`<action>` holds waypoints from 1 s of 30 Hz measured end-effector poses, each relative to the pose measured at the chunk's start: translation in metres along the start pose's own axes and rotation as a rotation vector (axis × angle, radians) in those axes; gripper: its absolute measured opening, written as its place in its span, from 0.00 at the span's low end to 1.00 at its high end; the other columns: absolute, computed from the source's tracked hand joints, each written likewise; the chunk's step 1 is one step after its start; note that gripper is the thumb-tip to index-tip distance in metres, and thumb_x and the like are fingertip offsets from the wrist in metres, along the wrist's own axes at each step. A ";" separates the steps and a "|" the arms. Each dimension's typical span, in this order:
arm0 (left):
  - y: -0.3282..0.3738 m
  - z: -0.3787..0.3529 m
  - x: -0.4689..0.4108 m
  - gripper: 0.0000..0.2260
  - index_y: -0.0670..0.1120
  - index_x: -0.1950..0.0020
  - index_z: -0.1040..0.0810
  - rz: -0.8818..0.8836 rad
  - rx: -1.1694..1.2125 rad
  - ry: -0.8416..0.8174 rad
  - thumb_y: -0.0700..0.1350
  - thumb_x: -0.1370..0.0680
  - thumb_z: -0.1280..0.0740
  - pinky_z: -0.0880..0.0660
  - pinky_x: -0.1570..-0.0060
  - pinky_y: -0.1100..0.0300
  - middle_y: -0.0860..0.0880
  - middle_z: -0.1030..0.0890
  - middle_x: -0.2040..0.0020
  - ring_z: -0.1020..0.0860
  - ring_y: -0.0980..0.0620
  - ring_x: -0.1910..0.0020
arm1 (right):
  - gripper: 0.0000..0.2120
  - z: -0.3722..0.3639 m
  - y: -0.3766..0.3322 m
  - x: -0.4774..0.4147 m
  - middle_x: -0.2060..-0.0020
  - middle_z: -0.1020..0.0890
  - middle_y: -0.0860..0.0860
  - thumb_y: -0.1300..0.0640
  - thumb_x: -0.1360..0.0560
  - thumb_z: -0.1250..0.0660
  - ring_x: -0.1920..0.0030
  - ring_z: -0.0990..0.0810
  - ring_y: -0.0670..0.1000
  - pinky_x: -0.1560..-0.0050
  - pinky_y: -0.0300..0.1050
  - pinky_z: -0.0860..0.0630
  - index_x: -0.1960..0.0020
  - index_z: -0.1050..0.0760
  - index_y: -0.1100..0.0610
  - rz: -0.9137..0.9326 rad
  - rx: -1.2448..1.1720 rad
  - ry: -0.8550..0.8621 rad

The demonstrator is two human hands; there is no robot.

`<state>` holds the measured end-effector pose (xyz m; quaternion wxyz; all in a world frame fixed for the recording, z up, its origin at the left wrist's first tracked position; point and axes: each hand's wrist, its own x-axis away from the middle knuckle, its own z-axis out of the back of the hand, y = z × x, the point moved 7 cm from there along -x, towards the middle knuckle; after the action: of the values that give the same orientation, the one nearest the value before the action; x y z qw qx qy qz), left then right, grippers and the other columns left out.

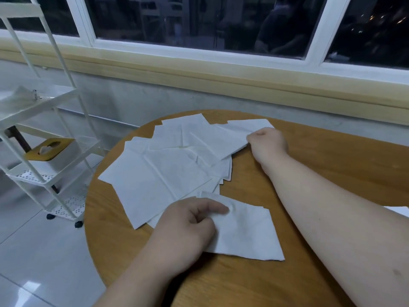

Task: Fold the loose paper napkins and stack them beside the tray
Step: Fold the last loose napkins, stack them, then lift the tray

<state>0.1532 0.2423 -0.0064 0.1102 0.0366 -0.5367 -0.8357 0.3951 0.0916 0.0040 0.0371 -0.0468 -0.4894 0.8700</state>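
Note:
Several loose white paper napkins lie spread and overlapping on the round wooden table. My right hand reaches to the far side of the pile and pinches the right edge of the top far napkin. A folded napkin lies at the near side of the pile. My left hand rests on its left part, the index finger stretched over it and the other fingers curled round its edge. No tray shows on the table.
A white wheeled shelf cart stands on the tiled floor left of the table, with a yellow-topped tissue box on its middle shelf. A wall and window sill run behind the table. A white edge shows at the right border.

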 end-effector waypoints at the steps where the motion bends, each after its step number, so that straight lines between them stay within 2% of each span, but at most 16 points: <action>1: 0.002 0.000 0.001 0.18 0.58 0.55 0.16 -0.006 -0.017 -0.002 0.34 0.25 0.36 0.38 0.74 0.71 0.61 0.28 0.77 0.32 0.61 0.76 | 0.06 0.011 0.003 0.007 0.66 0.21 0.54 0.58 0.27 0.36 0.62 0.23 0.55 0.62 0.46 0.28 0.61 0.22 0.57 -0.001 -0.062 0.011; 3: 0.005 0.000 0.003 0.18 0.58 0.54 0.16 -0.018 -0.054 0.003 0.34 0.25 0.36 0.36 0.73 0.71 0.65 0.26 0.75 0.30 0.63 0.75 | 0.04 0.034 0.013 0.023 0.63 0.19 0.49 0.57 0.28 0.36 0.60 0.19 0.53 0.60 0.48 0.22 0.60 0.23 0.54 -0.024 -0.150 0.028; 5: 0.006 0.001 0.005 0.18 0.58 0.53 0.16 -0.022 -0.086 0.022 0.34 0.25 0.36 0.35 0.71 0.72 0.68 0.25 0.73 0.27 0.66 0.72 | 0.04 0.059 0.029 0.042 0.58 0.16 0.52 0.59 0.26 0.36 0.58 0.15 0.52 0.54 0.53 0.16 0.54 0.22 0.55 -0.085 -0.266 0.022; 8: 0.006 -0.001 0.007 0.19 0.58 0.53 0.16 -0.012 -0.125 0.046 0.34 0.25 0.36 0.34 0.71 0.72 0.66 0.24 0.72 0.27 0.64 0.72 | 0.07 0.103 0.055 0.080 0.54 0.16 0.58 0.64 0.25 0.37 0.57 0.14 0.55 0.55 0.55 0.15 0.50 0.22 0.59 -0.152 -0.335 0.007; 12: 0.009 -0.008 0.011 0.18 0.59 0.53 0.17 -0.018 -0.191 0.074 0.36 0.26 0.36 0.34 0.68 0.72 0.58 0.20 0.59 0.24 0.68 0.64 | 0.10 0.160 0.081 0.141 0.55 0.16 0.58 0.63 0.27 0.39 0.59 0.15 0.58 0.57 0.60 0.15 0.51 0.21 0.56 -0.184 -0.228 0.001; 15: 0.014 -0.014 0.017 0.18 0.61 0.53 0.18 -0.014 -0.270 0.078 0.37 0.26 0.37 0.32 0.66 0.67 0.56 0.21 0.57 0.23 0.63 0.63 | 0.09 0.181 0.091 0.185 0.62 0.16 0.55 0.62 0.27 0.39 0.68 0.16 0.58 0.57 0.64 0.17 0.52 0.21 0.54 -0.197 -0.144 -0.067; 18: 0.020 -0.017 0.027 0.17 0.59 0.51 0.19 -0.047 -0.340 0.107 0.37 0.27 0.38 0.30 0.61 0.65 0.55 0.22 0.53 0.23 0.60 0.58 | 0.10 0.190 0.098 0.219 0.71 0.17 0.53 0.63 0.25 0.40 0.71 0.17 0.57 0.60 0.56 0.19 0.50 0.23 0.53 -0.164 -0.039 -0.123; 20: 0.021 -0.017 0.035 0.17 0.58 0.48 0.19 -0.069 -0.399 0.132 0.37 0.26 0.38 0.30 0.60 0.66 0.55 0.23 0.50 0.24 0.60 0.57 | 0.10 0.194 0.102 0.235 0.72 0.17 0.54 0.63 0.23 0.40 0.73 0.19 0.53 0.66 0.47 0.23 0.49 0.24 0.51 -0.138 -0.005 -0.153; 22: 0.020 -0.020 0.042 0.15 0.55 0.43 0.19 -0.086 -0.451 0.145 0.40 0.24 0.37 0.30 0.59 0.66 0.54 0.25 0.45 0.25 0.61 0.56 | 0.10 0.199 0.105 0.246 0.71 0.18 0.54 0.63 0.22 0.41 0.77 0.22 0.47 0.72 0.42 0.26 0.50 0.24 0.52 -0.117 0.021 -0.174; 23: 0.020 -0.022 0.046 0.13 0.55 0.41 0.19 -0.097 -0.478 0.160 0.43 0.22 0.36 0.29 0.55 0.64 0.54 0.26 0.39 0.24 0.60 0.51 | 0.09 0.201 0.107 0.249 0.71 0.19 0.53 0.63 0.22 0.41 0.78 0.24 0.46 0.72 0.42 0.28 0.51 0.23 0.53 -0.106 0.039 -0.185; 24: 0.020 -0.023 0.048 0.11 0.54 0.39 0.20 -0.108 -0.516 0.182 0.47 0.20 0.35 0.28 0.47 0.60 0.52 0.29 0.32 0.25 0.56 0.42 | 0.10 0.202 0.107 0.251 0.72 0.20 0.52 0.63 0.22 0.41 0.79 0.25 0.45 0.72 0.42 0.29 0.52 0.23 0.53 -0.096 0.060 -0.198; 26: 0.019 -0.027 0.053 0.13 0.55 0.36 0.22 -0.121 -0.649 0.217 0.52 0.20 0.34 0.36 0.29 0.50 0.47 0.39 0.21 0.39 0.45 0.25 | 0.10 0.205 0.109 0.254 0.75 0.22 0.50 0.64 0.23 0.41 0.79 0.26 0.45 0.75 0.38 0.31 0.54 0.23 0.54 -0.077 0.111 -0.217; 28: 0.019 -0.035 0.061 0.17 0.55 0.33 0.23 -0.146 -0.743 0.236 0.48 0.22 0.32 0.47 0.24 0.45 0.43 0.47 0.18 0.51 0.42 0.20 | 0.08 0.209 0.109 0.255 0.75 0.24 0.52 0.63 0.24 0.40 0.76 0.25 0.48 0.75 0.37 0.31 0.57 0.24 0.55 -0.050 0.177 -0.210; 30: 0.026 -0.047 0.074 0.18 0.53 0.33 0.23 -0.266 -0.731 0.239 0.46 0.24 0.31 0.51 0.23 0.45 0.41 0.48 0.18 0.54 0.41 0.20 | 0.05 0.212 0.109 0.255 0.72 0.26 0.54 0.62 0.25 0.39 0.70 0.23 0.53 0.68 0.44 0.30 0.58 0.26 0.56 -0.015 0.254 -0.184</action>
<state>0.0931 0.1742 0.0013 0.0686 0.1610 -0.1781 -0.9683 0.1145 -0.1169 0.0086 0.0044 0.0422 -0.3769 0.9253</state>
